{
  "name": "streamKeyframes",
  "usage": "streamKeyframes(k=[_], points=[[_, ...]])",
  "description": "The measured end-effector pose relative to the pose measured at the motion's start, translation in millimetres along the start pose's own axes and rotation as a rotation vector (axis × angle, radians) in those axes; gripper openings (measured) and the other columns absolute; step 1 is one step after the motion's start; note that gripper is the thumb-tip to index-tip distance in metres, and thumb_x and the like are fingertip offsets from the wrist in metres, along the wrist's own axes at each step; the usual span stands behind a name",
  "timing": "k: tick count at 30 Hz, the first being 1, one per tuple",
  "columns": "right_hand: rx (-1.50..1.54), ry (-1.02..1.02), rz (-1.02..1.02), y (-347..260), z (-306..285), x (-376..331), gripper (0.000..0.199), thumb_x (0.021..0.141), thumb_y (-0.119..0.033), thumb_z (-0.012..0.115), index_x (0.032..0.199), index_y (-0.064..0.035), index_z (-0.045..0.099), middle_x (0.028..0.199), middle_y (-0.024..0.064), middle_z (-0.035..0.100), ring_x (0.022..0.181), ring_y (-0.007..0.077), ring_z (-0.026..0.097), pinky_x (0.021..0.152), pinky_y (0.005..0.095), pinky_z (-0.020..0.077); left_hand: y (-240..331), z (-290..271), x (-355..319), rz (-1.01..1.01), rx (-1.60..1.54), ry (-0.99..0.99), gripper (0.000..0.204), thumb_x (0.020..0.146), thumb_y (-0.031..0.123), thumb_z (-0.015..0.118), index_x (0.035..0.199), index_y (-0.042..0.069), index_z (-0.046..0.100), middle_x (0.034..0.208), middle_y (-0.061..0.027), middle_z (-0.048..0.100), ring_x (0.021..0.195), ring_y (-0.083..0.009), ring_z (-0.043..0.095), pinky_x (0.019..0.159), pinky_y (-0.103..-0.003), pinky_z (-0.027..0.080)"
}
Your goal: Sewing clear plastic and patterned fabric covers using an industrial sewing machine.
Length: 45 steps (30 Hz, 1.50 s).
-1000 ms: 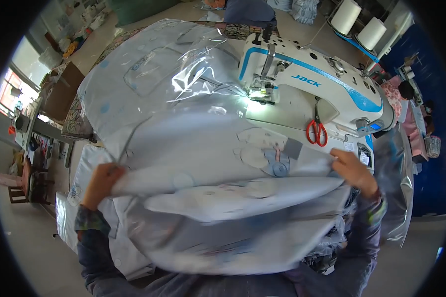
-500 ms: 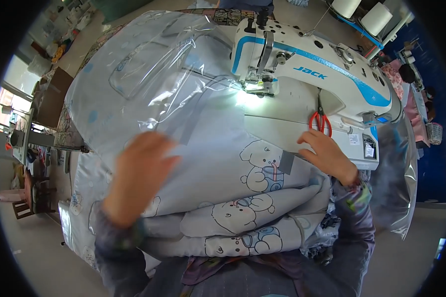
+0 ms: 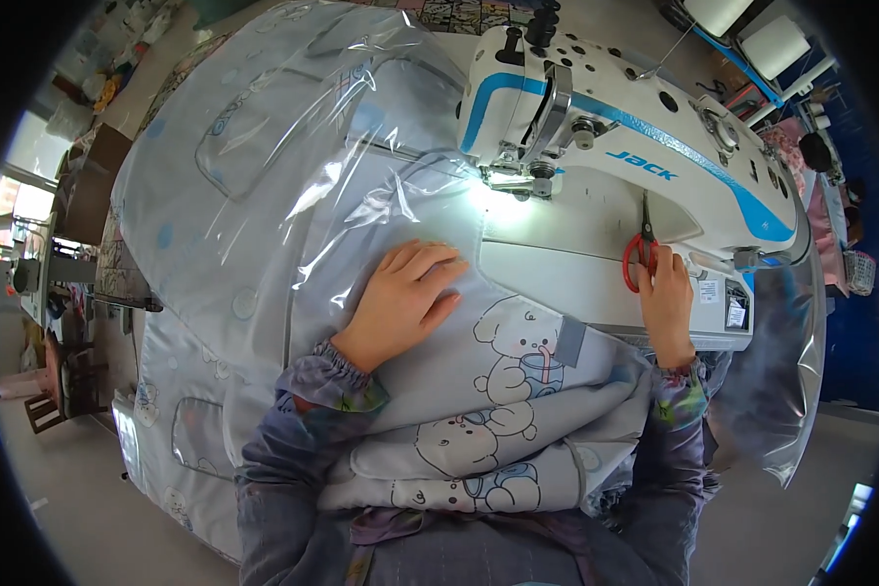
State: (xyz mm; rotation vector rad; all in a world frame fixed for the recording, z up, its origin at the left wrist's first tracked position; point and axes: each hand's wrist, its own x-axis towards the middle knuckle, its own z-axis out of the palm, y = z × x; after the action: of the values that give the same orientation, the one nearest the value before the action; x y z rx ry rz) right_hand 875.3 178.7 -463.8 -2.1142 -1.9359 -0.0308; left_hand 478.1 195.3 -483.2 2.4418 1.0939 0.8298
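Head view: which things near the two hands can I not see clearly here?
- Scissors: the right hand covers part of the red handles.
- Needle under the sewing machine: lost in lamp glare.
- Printed fabric beneath the left hand: palm hides it.

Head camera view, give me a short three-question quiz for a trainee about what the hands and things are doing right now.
1. True or false: the left hand lies flat on the grey printed fabric.
2. What does the right hand touch? A) a thread cone B) the red scissors C) a plastic bag
3. Fill in: the lit needle area sits under the head of the white and blue sewing ______.

Key: 1 true. 2 B. 3 machine.
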Motion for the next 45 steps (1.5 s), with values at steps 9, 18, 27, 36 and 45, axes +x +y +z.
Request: streamKeyframes(k=[9, 18, 27, 36, 45], points=[[-0.187, 0.027, -0.063, 2.0, 12.0, 8.5, 0.039, 0.095, -0.004, 0.059, 0.133, -0.0038, 0.052, 0.111, 0.0247, 0.062, 0.102, 0.0469, 0.062, 0.083, 0.0554, 0.0519, -41.3, -41.4, -7.5, -0.425, 0.513, 0.285, 0.035, 0.097, 0.017, 0.068, 0.13, 0.008, 0.069, 0.139, -0.0136, 0.061, 0.119, -0.0362, 0.059, 0.103, -0.047, 0.043], [1.022, -0.566, 0.251, -15.6, -36.5, 0.4, 0.069, 0.087, 0.004, 0.072, 0.152, -0.0087, 0.053, 0.107, 0.004, 0.062, 0.093, 0.0101, 0.06, 0.084, 0.0243, 0.0499, 50.4, -31.9, -32.5, -0.666, -0.676, -0.004, 0.029, 0.102, 0.011, 0.064, 0.131, 0.006, 0.066, 0.116, -0.012, 0.071, 0.092, -0.0165, 0.067, 0.079, -0.03, 0.054], [1.165, -1.492, -0.015, -50.6, -25.8, 65.4, 0.069, 0.092, -0.032, 0.083, 0.143, 0.0012, 0.051, 0.101, 0.0026, 0.059, 0.09, 0.0095, 0.058, 0.076, 0.0226, 0.0491, 64.9, 10.9, -3.2, -1.198, -1.795, 0.106, 0.043, 0.113, 0.022, 0.051, 0.15, 0.001, 0.048, 0.113, -0.0083, 0.074, 0.088, -0.0089, 0.068, 0.078, -0.023, 0.059], [0.797, -1.656, -0.132, -86.0, -6.7, 112.1, 0.066, 0.09, -0.045, 0.081, 0.136, -0.0022, 0.061, 0.097, 0.0014, 0.06, 0.077, 0.0103, 0.06, 0.07, 0.0264, 0.0536, 72.8, 28.0, 8.4, -1.286, -1.697, 0.158, 0.031, 0.111, 0.027, 0.056, 0.13, 0.004, 0.064, 0.105, -0.0039, 0.075, 0.085, -0.0077, 0.068, 0.077, -0.023, 0.057], [0.783, -1.71, -0.213, -112.7, 5.6, 126.8, 0.07, 0.082, -0.039, 0.089, 0.134, -0.0001, 0.062, 0.092, -0.0004, 0.062, 0.082, 0.0082, 0.056, 0.067, 0.0242, 0.0446, 76.6, 27.2, 10.0, -1.264, -1.695, 0.184, 0.029, 0.109, 0.029, 0.059, 0.125, 0.006, 0.068, 0.099, -0.0034, 0.074, 0.083, -0.0082, 0.068, 0.076, -0.023, 0.056]])
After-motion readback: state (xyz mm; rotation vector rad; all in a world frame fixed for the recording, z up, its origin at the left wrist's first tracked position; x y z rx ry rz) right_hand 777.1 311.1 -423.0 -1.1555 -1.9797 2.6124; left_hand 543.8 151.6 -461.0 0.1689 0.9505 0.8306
